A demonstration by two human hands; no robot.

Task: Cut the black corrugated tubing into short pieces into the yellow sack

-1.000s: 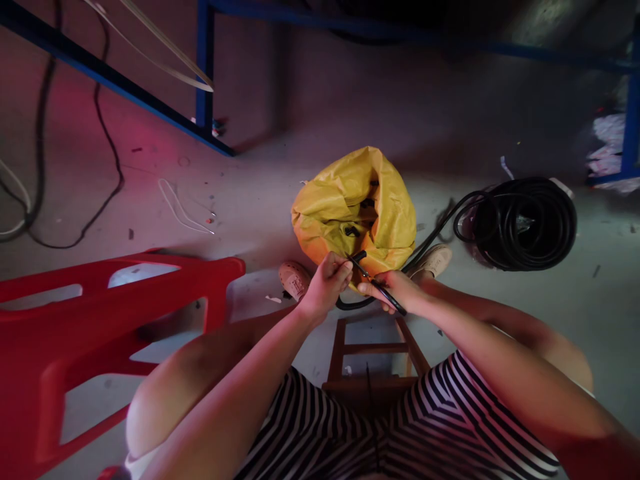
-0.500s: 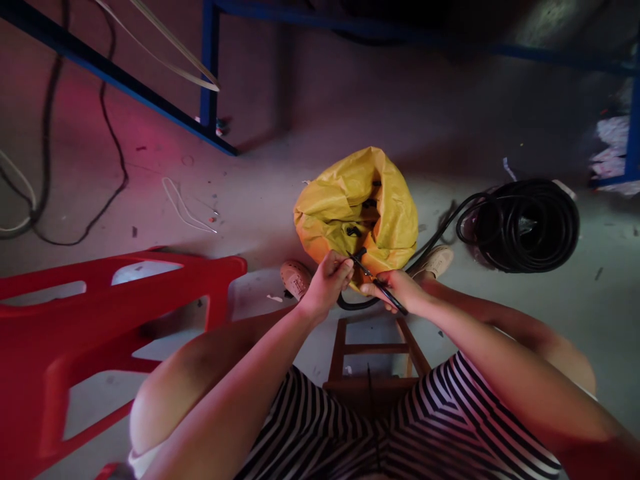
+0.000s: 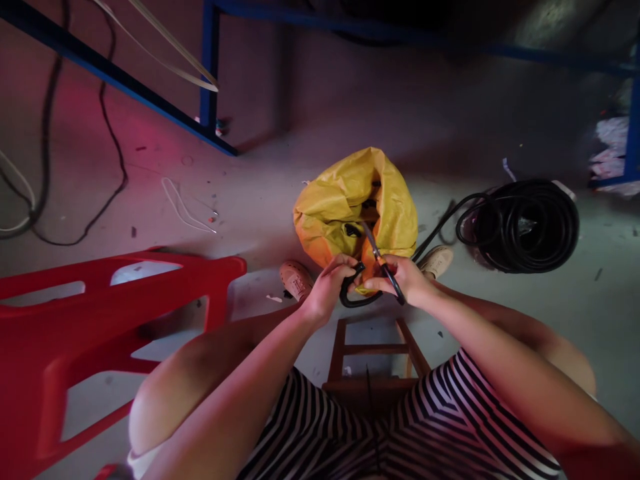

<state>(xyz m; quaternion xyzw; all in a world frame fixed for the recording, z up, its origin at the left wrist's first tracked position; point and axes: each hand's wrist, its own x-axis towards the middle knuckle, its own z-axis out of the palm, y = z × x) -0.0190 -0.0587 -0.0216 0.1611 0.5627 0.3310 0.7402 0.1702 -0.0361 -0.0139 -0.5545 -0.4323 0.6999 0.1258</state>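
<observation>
My left hand [image 3: 327, 288] is closed around the end part of a black hose [image 3: 356, 303], whose tip sticks up beside the fingers. The hose curves under both hands and runs off right to a coil. In my right hand [image 3: 406, 279] is a pair of scissors [image 3: 375, 248] with black handles and an orange part near the pivot; the blades point up and away, over the yellow bag. The yellow bag [image 3: 340, 180] stands between the feet with its mouth open, and a few small black pieces [image 3: 351, 229] show inside it.
A coil of black hose [image 3: 553, 250] lies on the floor at right. A red plastic stool [image 3: 150, 283] is at left, a wooden stool [image 3: 375, 349] below the hands. Blue metal frame bars [image 3: 210, 67] cross the far side. Loose cables [image 3: 47, 133] lie at far left.
The scissors have swung away from the hose end, and their blades now point up over the bag. The hose tip sits a little lower, by my left fingers.
</observation>
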